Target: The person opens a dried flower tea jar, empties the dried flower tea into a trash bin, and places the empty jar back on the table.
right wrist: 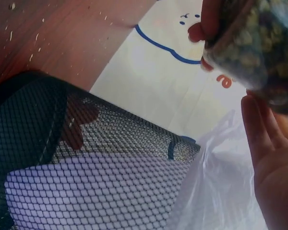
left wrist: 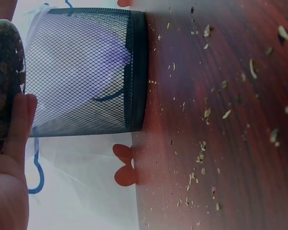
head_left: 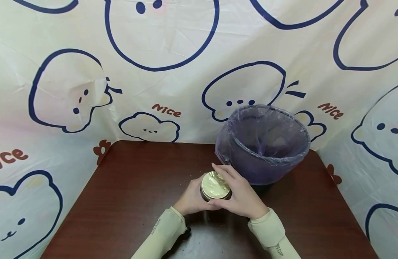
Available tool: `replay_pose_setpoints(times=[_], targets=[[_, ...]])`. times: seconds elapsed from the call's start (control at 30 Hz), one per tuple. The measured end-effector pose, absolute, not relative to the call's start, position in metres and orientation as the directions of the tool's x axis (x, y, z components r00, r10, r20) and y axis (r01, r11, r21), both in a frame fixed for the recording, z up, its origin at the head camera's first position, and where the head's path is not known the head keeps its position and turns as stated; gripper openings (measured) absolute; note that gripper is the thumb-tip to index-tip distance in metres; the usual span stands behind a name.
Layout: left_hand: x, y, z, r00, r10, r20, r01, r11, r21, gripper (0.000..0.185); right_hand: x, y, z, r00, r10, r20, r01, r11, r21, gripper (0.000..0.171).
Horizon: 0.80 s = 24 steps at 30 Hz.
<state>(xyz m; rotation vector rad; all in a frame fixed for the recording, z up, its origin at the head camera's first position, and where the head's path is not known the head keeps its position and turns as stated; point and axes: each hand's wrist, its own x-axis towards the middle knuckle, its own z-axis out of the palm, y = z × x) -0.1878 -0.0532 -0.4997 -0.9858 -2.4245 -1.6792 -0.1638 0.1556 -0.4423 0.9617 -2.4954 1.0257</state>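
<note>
A glass jar (head_left: 215,190) with a dimpled gold lid (head_left: 215,185) stands on the dark wooden table (head_left: 137,187), held between both hands. My left hand (head_left: 193,200) wraps the jar's body from the left. My right hand (head_left: 238,194) curls round the lid and right side, with the forefinger along the far rim. In the left wrist view the jar (left wrist: 2,81) shows brownish, speckled contents, with my fingers (left wrist: 18,122) against it. The right wrist view shows the jar (right wrist: 259,45) above my right palm (right wrist: 276,163).
A black mesh bin (head_left: 262,144) lined with a purple plastic bag stands just behind the jar, to the right. Small crumbs (left wrist: 206,143) are scattered over the tabletop. A cartoon-printed cloth (head_left: 153,72) surrounds the table on all sides.
</note>
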Motion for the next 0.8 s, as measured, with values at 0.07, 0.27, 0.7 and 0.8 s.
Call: replay_pose_setpoints(times=[0.07, 0.27, 0.7, 0.8], targets=[[-0.188, -0.053, -0.501, -0.793, 0.483, 0.372, 0.519, 0.215, 0.827, 0.085, -0.163, 0.153, -0.444, -0.74, -0.475, 0.476, -0.672, 0.533, -0.514, 0.102], [-0.187, -0.052, -0.501, -0.797, 0.481, 0.365, 0.514, 0.223, 0.828, 0.085, -0.163, 0.153, -0.444, -0.743, -0.48, 0.466, -0.669, 0.526, -0.525, 0.102], [-0.186, -0.051, -0.501, -0.819, 0.468, 0.331, 0.467, 0.211, 0.859, 0.084, -0.161, 0.173, -0.44, -0.756, -0.483, 0.441, -0.654, 0.535, -0.535, 0.1], [-0.187, -0.052, -0.501, -0.826, 0.466, 0.317, 0.453, 0.215, 0.865, 0.087, -0.162, 0.177, -0.44, -0.759, -0.475, 0.445, -0.651, 0.542, -0.532, 0.099]])
